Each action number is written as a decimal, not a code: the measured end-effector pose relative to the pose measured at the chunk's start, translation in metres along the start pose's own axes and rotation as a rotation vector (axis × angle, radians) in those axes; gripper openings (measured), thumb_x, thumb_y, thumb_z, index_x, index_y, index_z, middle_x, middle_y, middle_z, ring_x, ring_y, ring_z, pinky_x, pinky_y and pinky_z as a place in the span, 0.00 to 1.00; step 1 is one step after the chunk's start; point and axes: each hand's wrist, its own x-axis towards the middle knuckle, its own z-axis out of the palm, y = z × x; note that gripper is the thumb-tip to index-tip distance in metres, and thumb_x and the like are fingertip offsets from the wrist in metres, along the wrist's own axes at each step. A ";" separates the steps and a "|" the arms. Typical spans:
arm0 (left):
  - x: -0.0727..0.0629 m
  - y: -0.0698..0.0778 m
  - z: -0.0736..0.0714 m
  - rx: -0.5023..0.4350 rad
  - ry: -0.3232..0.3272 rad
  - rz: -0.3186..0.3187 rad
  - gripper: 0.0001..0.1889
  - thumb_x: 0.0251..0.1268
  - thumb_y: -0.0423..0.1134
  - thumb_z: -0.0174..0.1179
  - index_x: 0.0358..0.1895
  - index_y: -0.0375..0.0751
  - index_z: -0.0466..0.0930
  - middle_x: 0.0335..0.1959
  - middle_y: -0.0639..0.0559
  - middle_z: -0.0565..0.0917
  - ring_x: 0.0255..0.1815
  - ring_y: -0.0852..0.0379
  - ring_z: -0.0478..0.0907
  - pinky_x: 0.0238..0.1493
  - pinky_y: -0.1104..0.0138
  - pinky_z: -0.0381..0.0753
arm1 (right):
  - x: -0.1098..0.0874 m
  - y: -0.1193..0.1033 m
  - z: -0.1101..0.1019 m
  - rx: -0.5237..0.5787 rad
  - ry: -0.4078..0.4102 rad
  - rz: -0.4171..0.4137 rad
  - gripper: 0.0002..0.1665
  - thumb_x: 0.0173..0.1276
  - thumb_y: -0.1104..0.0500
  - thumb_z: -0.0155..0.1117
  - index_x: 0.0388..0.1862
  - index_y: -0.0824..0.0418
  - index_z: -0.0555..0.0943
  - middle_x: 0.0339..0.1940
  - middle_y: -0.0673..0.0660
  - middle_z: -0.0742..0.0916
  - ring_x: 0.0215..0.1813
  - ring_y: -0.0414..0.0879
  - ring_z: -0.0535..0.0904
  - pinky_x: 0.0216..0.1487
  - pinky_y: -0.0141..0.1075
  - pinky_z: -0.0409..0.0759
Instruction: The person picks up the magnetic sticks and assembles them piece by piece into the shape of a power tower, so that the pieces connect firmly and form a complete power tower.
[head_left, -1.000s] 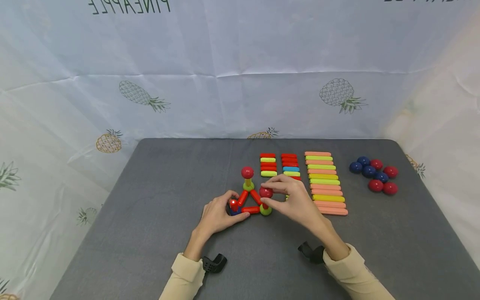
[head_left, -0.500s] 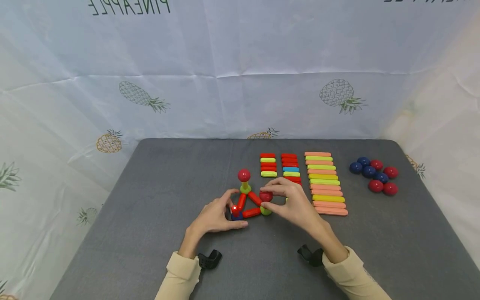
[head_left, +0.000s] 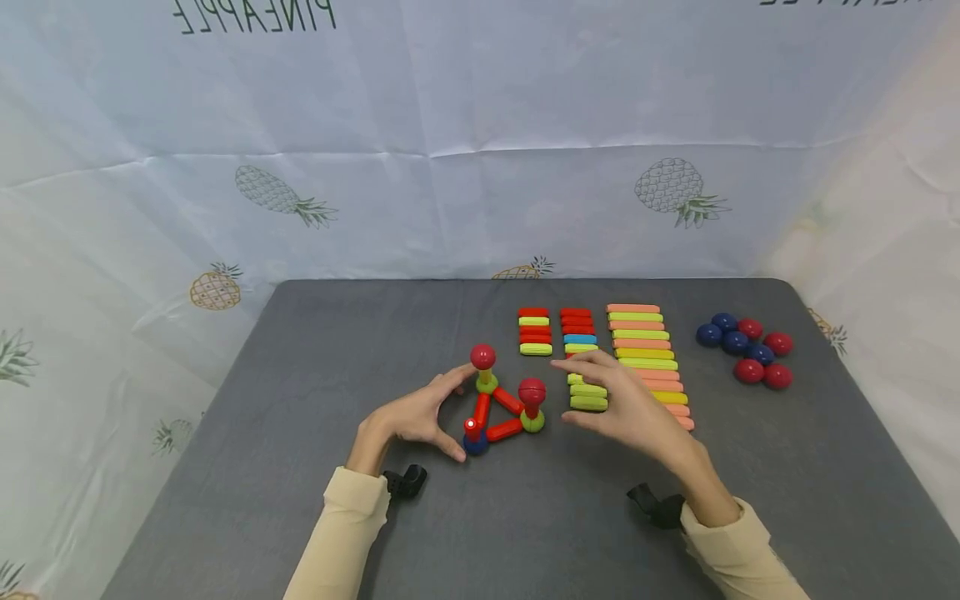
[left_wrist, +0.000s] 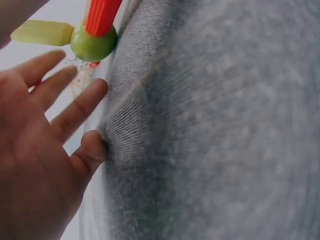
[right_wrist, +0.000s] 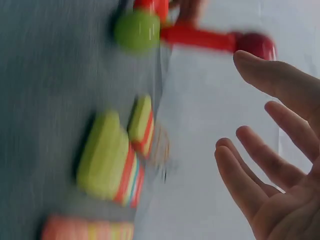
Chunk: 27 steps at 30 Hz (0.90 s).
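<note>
Pale cloth (head_left: 435, 92) printed with pineapples hangs behind a dark grey tabletop (head_left: 352, 350), and its folds run down both sides. Near the middle of the tabletop sits a triangular frame (head_left: 505, 430), built from three red rods lying flat between corner balls. At the back corner is a green ball (head_left: 487, 384), with a yellow rod (head_left: 485, 374) standing on it and a red ball (head_left: 483, 356) on top. Another green ball (head_left: 532, 421) forms the right corner, carrying an upright red rod and a second red ball (head_left: 532, 389). At the near left corner, a blue ball (head_left: 476, 444) bears an upright red rod with its tip showing. The left hand (head_left: 417, 415) curves beside the frame, fingers and thumb extended and parted, the thumb near the blue ball; whether any fingertip touches the frame is hard to tell. The right hand (head_left: 633, 410) is apart from the frame, its fingers and thumb loosely spread beside the middle column of short rods (head_left: 581, 339), partly covering the longer salmon, green and yellow rods (head_left: 642, 344). Farther left is a shorter column of red and yellow-green rods (head_left: 535, 331). Blue and red balls (head_left: 735, 342) cluster toward the tabletop's right edge.
</note>
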 end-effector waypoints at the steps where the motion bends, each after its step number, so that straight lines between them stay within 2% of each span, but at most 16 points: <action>1: 0.000 0.000 0.000 0.001 -0.007 -0.005 0.64 0.43 0.46 0.84 0.83 0.49 0.48 0.79 0.47 0.60 0.73 0.48 0.64 0.76 0.45 0.65 | -0.002 0.005 -0.007 -0.020 0.011 0.008 0.38 0.57 0.63 0.81 0.67 0.60 0.79 0.60 0.62 0.82 0.59 0.59 0.79 0.55 0.56 0.84; 3: 0.001 0.000 0.000 -0.002 -0.010 -0.016 0.63 0.44 0.46 0.83 0.83 0.48 0.49 0.77 0.45 0.64 0.74 0.47 0.63 0.76 0.44 0.65 | -0.007 0.016 -0.023 -0.045 0.060 0.020 0.37 0.57 0.64 0.80 0.66 0.63 0.79 0.60 0.65 0.83 0.59 0.64 0.81 0.56 0.61 0.82; 7: 0.003 0.000 0.000 -0.015 -0.006 -0.008 0.61 0.45 0.45 0.83 0.82 0.46 0.51 0.75 0.42 0.66 0.75 0.45 0.61 0.76 0.43 0.65 | -0.016 0.046 -0.053 -0.143 0.211 0.082 0.33 0.60 0.65 0.78 0.64 0.67 0.80 0.58 0.71 0.83 0.57 0.71 0.82 0.53 0.66 0.81; 11: 0.005 -0.001 0.001 -0.007 0.002 0.050 0.58 0.44 0.44 0.83 0.79 0.42 0.55 0.74 0.44 0.66 0.74 0.44 0.62 0.77 0.43 0.61 | -0.029 0.080 -0.074 -0.238 0.327 0.235 0.29 0.66 0.63 0.72 0.64 0.70 0.79 0.58 0.77 0.81 0.54 0.76 0.81 0.51 0.68 0.79; 12: 0.005 -0.001 0.002 0.001 0.005 0.062 0.57 0.44 0.44 0.83 0.78 0.42 0.57 0.72 0.44 0.67 0.73 0.44 0.62 0.76 0.43 0.61 | -0.032 0.088 -0.077 -0.264 0.337 0.277 0.28 0.67 0.62 0.71 0.64 0.71 0.79 0.54 0.77 0.82 0.48 0.75 0.82 0.48 0.65 0.81; 13: 0.005 -0.001 0.002 0.012 0.008 0.071 0.57 0.43 0.45 0.84 0.78 0.42 0.58 0.70 0.45 0.68 0.71 0.45 0.63 0.75 0.44 0.61 | -0.035 0.096 -0.080 -0.285 0.342 0.317 0.28 0.68 0.62 0.70 0.64 0.72 0.78 0.50 0.77 0.83 0.42 0.74 0.81 0.43 0.63 0.82; 16: 0.005 0.001 0.005 0.038 0.026 0.079 0.52 0.43 0.47 0.84 0.74 0.44 0.66 0.64 0.47 0.70 0.66 0.48 0.63 0.70 0.47 0.62 | -0.042 0.114 -0.086 -0.320 0.322 0.406 0.28 0.69 0.61 0.67 0.63 0.75 0.77 0.50 0.81 0.83 0.44 0.76 0.77 0.43 0.64 0.77; 18: 0.006 0.002 0.008 0.041 0.046 0.072 0.48 0.43 0.47 0.84 0.72 0.46 0.70 0.63 0.48 0.70 0.65 0.49 0.63 0.68 0.48 0.62 | -0.045 0.123 -0.089 -0.334 0.297 0.454 0.28 0.69 0.61 0.66 0.63 0.76 0.76 0.51 0.82 0.82 0.45 0.76 0.74 0.40 0.64 0.75; 20: 0.006 0.002 0.011 0.054 0.088 0.059 0.44 0.44 0.48 0.83 0.68 0.46 0.72 0.62 0.47 0.72 0.65 0.48 0.65 0.68 0.44 0.62 | -0.047 0.127 -0.090 -0.335 0.270 0.504 0.29 0.69 0.60 0.66 0.63 0.77 0.75 0.59 0.85 0.77 0.57 0.81 0.71 0.48 0.69 0.74; 23: 0.005 0.002 0.014 0.049 0.168 0.038 0.40 0.44 0.48 0.83 0.64 0.44 0.75 0.60 0.47 0.77 0.64 0.49 0.71 0.70 0.42 0.66 | -0.047 0.130 -0.092 -0.328 0.212 0.582 0.31 0.69 0.60 0.65 0.64 0.78 0.74 0.61 0.86 0.75 0.59 0.84 0.68 0.50 0.72 0.75; 25: 0.005 0.001 0.015 0.049 0.224 0.038 0.38 0.45 0.47 0.83 0.62 0.43 0.76 0.56 0.49 0.81 0.60 0.51 0.76 0.70 0.46 0.71 | -0.048 0.132 -0.093 -0.331 0.179 0.613 0.31 0.68 0.60 0.65 0.64 0.78 0.73 0.62 0.86 0.74 0.60 0.86 0.65 0.54 0.75 0.71; 27: 0.005 0.000 0.016 0.045 0.264 0.051 0.35 0.46 0.45 0.83 0.60 0.43 0.77 0.52 0.50 0.84 0.54 0.54 0.79 0.64 0.53 0.78 | -0.049 0.133 -0.094 -0.331 0.168 0.626 0.30 0.67 0.62 0.65 0.63 0.78 0.74 0.61 0.86 0.74 0.59 0.86 0.65 0.56 0.76 0.69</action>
